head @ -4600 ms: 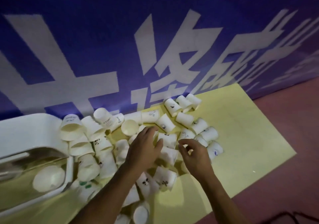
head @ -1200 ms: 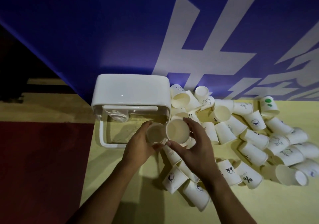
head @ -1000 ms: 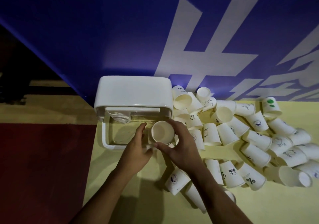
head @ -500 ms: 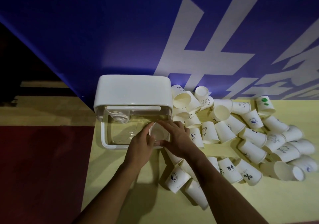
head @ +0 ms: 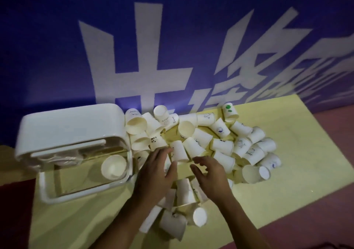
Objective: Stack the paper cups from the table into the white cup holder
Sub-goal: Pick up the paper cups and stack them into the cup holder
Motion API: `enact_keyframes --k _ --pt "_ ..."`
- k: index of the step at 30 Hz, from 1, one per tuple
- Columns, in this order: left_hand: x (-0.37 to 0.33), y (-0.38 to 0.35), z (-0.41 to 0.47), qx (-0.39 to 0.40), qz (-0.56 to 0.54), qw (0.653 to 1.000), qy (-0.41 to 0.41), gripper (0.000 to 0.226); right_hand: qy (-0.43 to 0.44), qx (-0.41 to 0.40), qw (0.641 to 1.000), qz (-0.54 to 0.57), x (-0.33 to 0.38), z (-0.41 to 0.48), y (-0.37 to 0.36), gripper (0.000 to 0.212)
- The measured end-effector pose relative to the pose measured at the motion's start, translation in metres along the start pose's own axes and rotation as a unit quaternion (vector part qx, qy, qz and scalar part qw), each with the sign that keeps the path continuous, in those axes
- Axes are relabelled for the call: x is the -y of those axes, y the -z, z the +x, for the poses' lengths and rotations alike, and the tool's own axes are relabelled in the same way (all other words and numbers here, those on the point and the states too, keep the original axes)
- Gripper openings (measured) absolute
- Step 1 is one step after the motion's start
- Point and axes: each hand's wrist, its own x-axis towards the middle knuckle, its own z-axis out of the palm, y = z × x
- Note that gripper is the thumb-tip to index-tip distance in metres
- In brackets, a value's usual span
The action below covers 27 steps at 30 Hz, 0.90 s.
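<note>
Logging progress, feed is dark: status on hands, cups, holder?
Left hand open, right hand open, both above loose white paper cups. One cup mouth-up inside white plastic cup holder. They crowd holder's right wall.

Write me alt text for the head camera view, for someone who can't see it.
A left hand and a right hand reach, holding nothing, over a heap of toppled paper cups on a yellow table. To their left, a white cup holder has a cup in it; a blue banner stands behind.

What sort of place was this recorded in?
Probably a dim event or exhibition space: a blue banner with white characters behind a yellow table, red floor beside it, paper cups heaped on the table.
</note>
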Motion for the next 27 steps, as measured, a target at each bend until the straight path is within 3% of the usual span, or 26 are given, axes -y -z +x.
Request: enact_keyframes --k 6,14,19,27 --pt "-0.082 -0.093 0.082 0.075 0.05 0.995 -0.034 0.043 -0.046 -0.063 0.997 0.028 -0.085 0.038 0.091 0.017" --pt "-0.159 -0.229 0.195 0.128 0.117 0.985 0.004 0.056 -0.064 -0.045 0.995 0.065 -0.193 0.1 0.171 0.022" --pt "-0.161 -0.289 0.257 0.079 0.146 0.977 0.136 0.069 -0.076 -0.033 0.994 0.077 -0.243 0.123 0.191 0.024" --pt "-0.145 -0.34 0.303 0.091 0.257 0.92 0.282 0.081 -0.073 -0.037 0.993 0.083 -0.289 0.148 0.199 0.023"
